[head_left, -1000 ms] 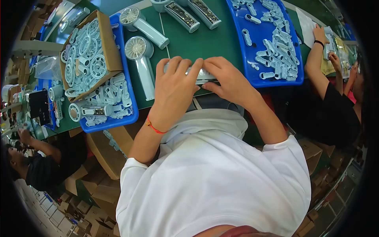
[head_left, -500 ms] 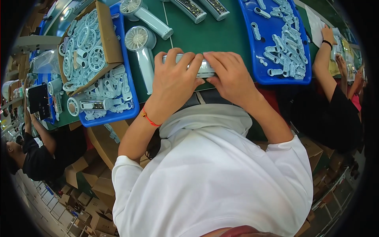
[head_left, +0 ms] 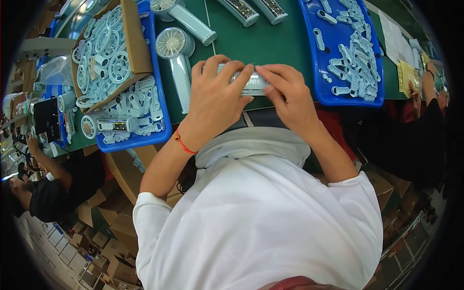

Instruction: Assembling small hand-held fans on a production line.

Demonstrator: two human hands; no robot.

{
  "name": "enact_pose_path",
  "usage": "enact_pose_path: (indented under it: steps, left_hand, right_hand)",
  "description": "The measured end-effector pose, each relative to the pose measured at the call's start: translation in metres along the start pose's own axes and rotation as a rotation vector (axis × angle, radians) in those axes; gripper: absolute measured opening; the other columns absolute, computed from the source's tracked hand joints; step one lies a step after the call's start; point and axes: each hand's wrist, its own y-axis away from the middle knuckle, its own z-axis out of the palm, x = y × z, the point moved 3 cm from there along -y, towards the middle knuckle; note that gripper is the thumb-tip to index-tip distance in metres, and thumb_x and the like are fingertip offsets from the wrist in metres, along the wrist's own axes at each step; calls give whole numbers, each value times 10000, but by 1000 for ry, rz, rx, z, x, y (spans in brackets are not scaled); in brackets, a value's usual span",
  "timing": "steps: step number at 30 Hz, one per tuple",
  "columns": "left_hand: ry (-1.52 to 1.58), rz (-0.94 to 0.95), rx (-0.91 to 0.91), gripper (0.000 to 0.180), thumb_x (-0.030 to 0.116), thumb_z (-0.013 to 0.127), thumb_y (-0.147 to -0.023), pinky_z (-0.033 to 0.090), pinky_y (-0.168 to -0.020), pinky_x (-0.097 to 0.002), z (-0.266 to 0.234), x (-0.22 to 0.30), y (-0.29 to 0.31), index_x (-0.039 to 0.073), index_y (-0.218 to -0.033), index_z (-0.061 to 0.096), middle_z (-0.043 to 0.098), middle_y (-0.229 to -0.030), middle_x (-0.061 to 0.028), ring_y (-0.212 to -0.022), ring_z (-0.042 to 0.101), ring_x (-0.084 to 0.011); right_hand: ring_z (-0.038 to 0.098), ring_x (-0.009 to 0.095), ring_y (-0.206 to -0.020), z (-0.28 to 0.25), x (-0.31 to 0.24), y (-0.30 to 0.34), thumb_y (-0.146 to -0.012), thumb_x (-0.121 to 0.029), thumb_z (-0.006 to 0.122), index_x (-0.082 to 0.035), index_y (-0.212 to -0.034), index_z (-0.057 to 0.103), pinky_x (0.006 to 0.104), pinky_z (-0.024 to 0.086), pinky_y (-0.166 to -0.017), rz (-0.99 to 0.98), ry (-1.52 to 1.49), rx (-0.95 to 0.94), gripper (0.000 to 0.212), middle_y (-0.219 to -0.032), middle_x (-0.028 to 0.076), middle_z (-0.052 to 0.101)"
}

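Close to the table's near edge, my left hand (head_left: 217,92) is closed over a pale grey-blue handheld fan body (head_left: 255,87), its fingers bent across the top. A shiny panel with lettering shows between my hands; the rest is hidden under the fingers. At the right end, my right hand (head_left: 292,94) pinches the body, with the thumb pressed on its near face and the fingertips on the upper edge. Left of my left hand lies a handheld fan (head_left: 179,58) with a round ribbed head. Another fan (head_left: 191,24) lies beyond it.
Two open fan handles (head_left: 245,14) with bared electronics lie at the far side. To the right, a blue tray (head_left: 321,63) holds small pale parts. A second blue tray (head_left: 166,133) carries parts, an opened fan (head_left: 113,125) and a cardboard box (head_left: 137,41) of rings. Co-workers sit on both sides.
My right hand has shifted slightly right, its thumb now on the panel's face, and more lettering shows. The co-worker's arm at right has moved away from the paper.
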Motion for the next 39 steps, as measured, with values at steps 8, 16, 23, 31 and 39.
enact_pose_path:
  steps: [8,16,23,31,39]
  left_hand:
    - [-86,122,81,454,198,713,-606,386,-791,-451,5,1,4,50,-1019,601,574,-974,-48,-964,482,-268]
    - [-71,97,112,444,197,715,-588,384,-767,-445,4,0,3,56,-994,604,576,-951,-37,-922,489,-261]
    - [-120,21,173,470,200,722,-591,325,-909,-510,-5,12,2,59,-1020,595,534,-1068,-66,-1011,468,-316]
    - [1749,-570,642,770,115,652,-786,266,-1031,-366,51,22,16,4,-1357,148,313,-1332,-122,-1247,309,-229]
    - [1546,-626,251,359,39,523,-798,492,-742,-310,49,-7,19,-22,-1140,435,580,-916,-94,-834,603,-174]
  right_hand:
    - [522,292,-1002,8,-6,4,-673,-63,665,-18,-1133,547,397,400,-855,-110,137,68,477,-1102,116,554]
    - [527,291,-973,10,-1,4,-646,-65,686,-18,-1123,553,384,405,-834,-137,96,147,498,-1092,115,559]
    - [520,286,-981,2,-13,-12,-627,-150,711,-26,-1191,493,370,400,-834,-60,347,-200,616,-1095,124,533]
    - [485,329,-1036,-19,-31,-34,-719,-104,673,0,-1284,405,380,413,-868,11,-162,-169,634,-1177,178,462]
    - [548,306,-1012,-82,106,-278,-768,-142,581,-24,-1102,566,355,417,-890,-318,387,341,355,-1104,158,579]
